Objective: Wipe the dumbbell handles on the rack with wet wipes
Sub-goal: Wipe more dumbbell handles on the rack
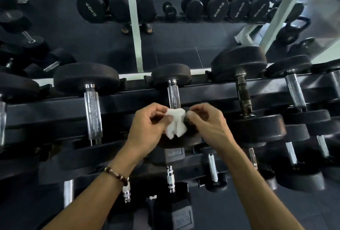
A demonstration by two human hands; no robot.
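Both hands meet at the middle of the top rack. The left hand pinches a crumpled white wet wipe just below the near end of the knurled chrome dumbbell handle, which runs toward twelve o'clock. The right hand, fingers curled, looks to be nipping the wipe's three o'clock edge. A beaded bracelet circles the left wrist.

A crumpled white wet wipe sits at the near end of a knurled chrome dumbbell handle. The dumbbell lies front-to-back across the black rack, among neighbouring dumbbells.
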